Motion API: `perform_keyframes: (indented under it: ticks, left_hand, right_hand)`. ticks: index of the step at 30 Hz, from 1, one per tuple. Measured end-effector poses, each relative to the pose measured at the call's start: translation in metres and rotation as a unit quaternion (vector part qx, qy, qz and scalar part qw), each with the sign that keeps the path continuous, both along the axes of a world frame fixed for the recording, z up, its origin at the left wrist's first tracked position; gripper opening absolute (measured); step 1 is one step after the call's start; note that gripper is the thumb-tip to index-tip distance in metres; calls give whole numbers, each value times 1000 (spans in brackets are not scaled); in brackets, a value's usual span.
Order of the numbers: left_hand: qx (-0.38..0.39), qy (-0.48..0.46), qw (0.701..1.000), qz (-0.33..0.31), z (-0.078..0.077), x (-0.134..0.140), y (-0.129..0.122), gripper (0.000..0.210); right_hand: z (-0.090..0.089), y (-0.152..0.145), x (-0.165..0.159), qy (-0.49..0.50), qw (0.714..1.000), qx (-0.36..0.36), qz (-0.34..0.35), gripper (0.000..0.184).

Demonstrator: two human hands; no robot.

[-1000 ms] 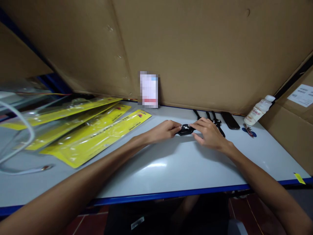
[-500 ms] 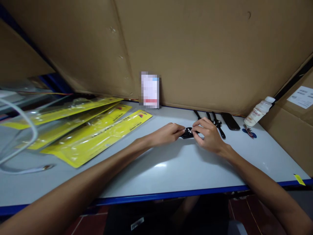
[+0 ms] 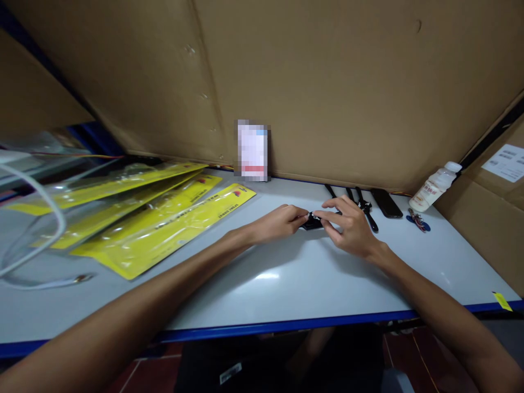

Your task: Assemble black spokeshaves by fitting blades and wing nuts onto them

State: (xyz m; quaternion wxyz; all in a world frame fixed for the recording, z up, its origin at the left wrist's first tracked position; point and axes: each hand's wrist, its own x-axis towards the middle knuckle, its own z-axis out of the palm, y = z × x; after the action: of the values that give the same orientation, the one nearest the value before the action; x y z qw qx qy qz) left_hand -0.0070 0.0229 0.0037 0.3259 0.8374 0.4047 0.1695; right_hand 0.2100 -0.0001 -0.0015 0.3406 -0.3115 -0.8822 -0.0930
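Observation:
A small black piece with shiny whitish bits on top lies on the light table between my hands. My left hand is closed, its thumb and forefinger pinching at the left end of this piece. From the right, my right hand reaches over it. The thumb and forefinger come together at the whitish bits, while the other fingers are bent above. What exactly the right fingertips hold is too small to tell. Part of the black piece is hidden under the fingers.
Several long black strap-like pieces lie beyond my right hand, beside a black phone. Farther right are a small wired part and a white bottle. Yellow packages and a white cable occupy the left. Cardboard stands behind.
My right fingertips have shifted slightly left, closer to my left fingertips, over the whitish bits. My left hand has stayed nearly still at the black piece.

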Motion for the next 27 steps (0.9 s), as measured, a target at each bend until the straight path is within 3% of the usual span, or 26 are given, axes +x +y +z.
perform_keyframes:
  ticks: [10,15,21,27]
  left_hand:
    - [18,17,1000,-14,-7,2,3,30]
    - [14,14,1000,-22,-5,1,2,29]
    - [20,20,999,-25,-7,1,2,30]
    - [17,24,999,-33,-5,1,2,31]
  right_hand:
    - [0,7,7,-60,998,33,15,36]
    - [0,9,9,-74,996,22,53,51]
    - [1,9,10,-102,994,31,32,39]
    - [1,10,11,-99,993,19,62,51]
